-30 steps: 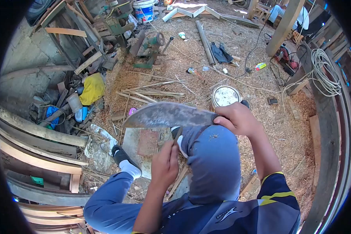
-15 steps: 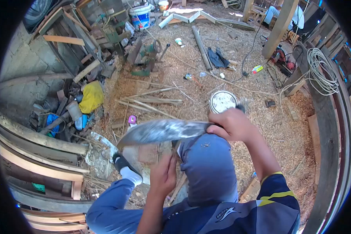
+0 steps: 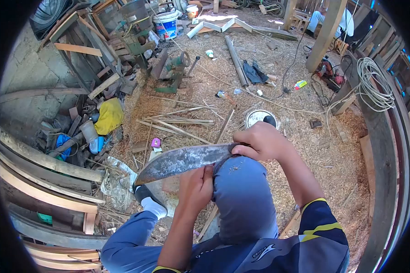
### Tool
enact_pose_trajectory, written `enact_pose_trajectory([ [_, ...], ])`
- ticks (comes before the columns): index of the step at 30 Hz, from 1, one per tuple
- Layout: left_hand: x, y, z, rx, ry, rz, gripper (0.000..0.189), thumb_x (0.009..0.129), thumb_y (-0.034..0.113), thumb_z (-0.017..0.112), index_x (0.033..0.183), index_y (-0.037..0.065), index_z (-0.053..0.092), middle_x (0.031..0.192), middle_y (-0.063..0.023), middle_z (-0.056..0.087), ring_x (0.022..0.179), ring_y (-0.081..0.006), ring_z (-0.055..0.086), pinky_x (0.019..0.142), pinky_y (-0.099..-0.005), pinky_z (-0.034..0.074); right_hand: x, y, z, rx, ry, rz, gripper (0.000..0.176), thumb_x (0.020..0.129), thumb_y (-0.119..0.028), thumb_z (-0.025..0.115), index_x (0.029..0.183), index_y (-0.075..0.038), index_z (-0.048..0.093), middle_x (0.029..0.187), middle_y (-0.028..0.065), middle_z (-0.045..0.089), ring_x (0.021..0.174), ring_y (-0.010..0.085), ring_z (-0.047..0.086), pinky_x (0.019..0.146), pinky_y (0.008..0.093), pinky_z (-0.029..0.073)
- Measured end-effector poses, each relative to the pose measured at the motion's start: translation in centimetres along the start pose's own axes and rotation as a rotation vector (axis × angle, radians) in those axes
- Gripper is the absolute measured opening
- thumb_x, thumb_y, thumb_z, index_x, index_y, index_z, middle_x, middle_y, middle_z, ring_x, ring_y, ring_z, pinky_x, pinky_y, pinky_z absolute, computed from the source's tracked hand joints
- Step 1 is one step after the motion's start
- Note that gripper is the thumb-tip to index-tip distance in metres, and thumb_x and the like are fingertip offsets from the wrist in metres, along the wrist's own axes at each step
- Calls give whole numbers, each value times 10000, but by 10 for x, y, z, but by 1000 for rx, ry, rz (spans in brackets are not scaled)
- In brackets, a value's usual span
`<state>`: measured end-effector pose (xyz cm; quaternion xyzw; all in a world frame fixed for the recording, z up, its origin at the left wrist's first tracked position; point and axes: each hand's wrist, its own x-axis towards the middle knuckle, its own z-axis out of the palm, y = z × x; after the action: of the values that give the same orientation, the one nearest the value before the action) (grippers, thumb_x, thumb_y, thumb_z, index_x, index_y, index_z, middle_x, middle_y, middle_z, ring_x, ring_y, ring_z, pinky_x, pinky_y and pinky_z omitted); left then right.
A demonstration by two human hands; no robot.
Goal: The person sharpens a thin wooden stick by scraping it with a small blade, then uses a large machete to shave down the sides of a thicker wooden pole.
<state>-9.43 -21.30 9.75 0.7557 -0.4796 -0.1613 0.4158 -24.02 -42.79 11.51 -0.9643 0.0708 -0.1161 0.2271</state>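
Knife (image 3: 182, 160), big and mottled, lies level across the person's raised knee (image 3: 241, 182), its curved tip pointing left over the sawdust floor (image 3: 332, 150). The right hand (image 3: 259, 142) is wrapped tight round the handle. The left hand (image 3: 196, 185) sits right under the blade, fingers curled closed and knuckles touching the steel; what it grips, if anything, is hidden from where I stand. That closeness worries me. If the blade slides or twists on the cloth of the knee, I reckon the edge meets the left thumb or the trouser leg first. The socked foot (image 3: 152, 207) sits below the tip, so a dropped knife could land there too.
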Motion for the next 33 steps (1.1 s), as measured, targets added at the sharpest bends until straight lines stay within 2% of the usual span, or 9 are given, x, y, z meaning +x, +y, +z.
enact_pose_trajectory([
  [3, -8, -3, -4, 5, -36, -23, 303, 1051, 202, 532, 918, -23, 684, 800, -221, 656, 820, -418, 636, 736, -470, 458, 0, -4, 3, -20, -5, -4, 490, 1000, -537, 572, 827, -88, 663, 680, 171, 633, 683, 415, 652, 625, 513, 481],
  [6, -27, 3, -9, -53, 53, -16, 253, 1046, 204, 539, 989, -11, 660, 880, -213, 654, 864, -410, 612, 768, -464, 451, -2, -11, -3, -67, -5, 11, 504, 998, -549, 572, 818, -86, 658, 671, 166, 630, 677, 416, 652, 613, 507, 483],
  [9, -35, 7, -16, -11, 82, 47, 183, 1058, 164, 541, 1108, 33, 658, 848, -242, 660, 780, -474, 649, 660, -519, 472, -2, -15, -3, -83, 14, 14, 516, 998, -557, 571, 809, -84, 652, 666, 163, 628, 680, 414, 654, 607, 501, 487],
  [12, -31, 2, -12, 23, 87, 15, 174, 1059, 170, 543, 1073, 36, 653, 853, -240, 660, 782, -478, 640, 659, -532, 465, 2, -10, -1, -49, 32, -4, 514, 999, -560, 569, 812, -88, 651, 675, 160, 634, 681, 412, 656, 610, 498, 491],
  [18, -16, -10, 0, 15, 45, 93, 176, 1062, 187, 537, 1082, 43, 638, 816, -245, 645, 752, -482, 628, 663, -544, 458, -3, -15, 0, -72, -7, 72, 486, 996, -550, 577, 834, -101, 667, 706, 158, 654, 692, 404, 662, 623, 507, 496],
  [19, -19, 8, -7, 4, 66, 58, 168, 1064, 184, 528, 1077, 49, 626, 801, -245, 636, 732, -485, 625, 648, -541, 451, -7, -16, 0, -68, 1, 87, 483, 996, -549, 578, 837, -102, 670, 710, 159, 657, 696, 403, 664, 626, 508, 497],
  [22, -39, -1, -8, -95, -23, -83, 150, 1066, 165, 512, 1082, 53, 610, 788, -242, 624, 723, -485, 622, 633, -536, 443, -8, -9, -1, -35, 11, 101, 476, 996, -546, 579, 847, -105, 677, 722, 157, 663, 706, 399, 669, 631, 505, 498],
  [26, -20, 4, -8, 39, 17, 47, 140, 1063, 160, 518, 1080, 50, 603, 747, -228, 595, 715, -481, 627, 616, -495, 456, -6, -9, 1, -10, 7, 72, 472, 995, -543, 583, 854, -103, 681, 727, 152, 667, 708, 395, 671, 634, 500, 498],
  [33, -45, -9, -13, -67, -8, -50, 118, 1054, 136, 529, 1061, 44, 604, 742, -238, 596, 696, -465, 636, 596, -509, 449, -13, -8, -3, -25, -9, 118, 455, 995, -527, 590, 876, -97, 680, 743, 155, 671, 731, 399, 673, 646, 503, 496],
])
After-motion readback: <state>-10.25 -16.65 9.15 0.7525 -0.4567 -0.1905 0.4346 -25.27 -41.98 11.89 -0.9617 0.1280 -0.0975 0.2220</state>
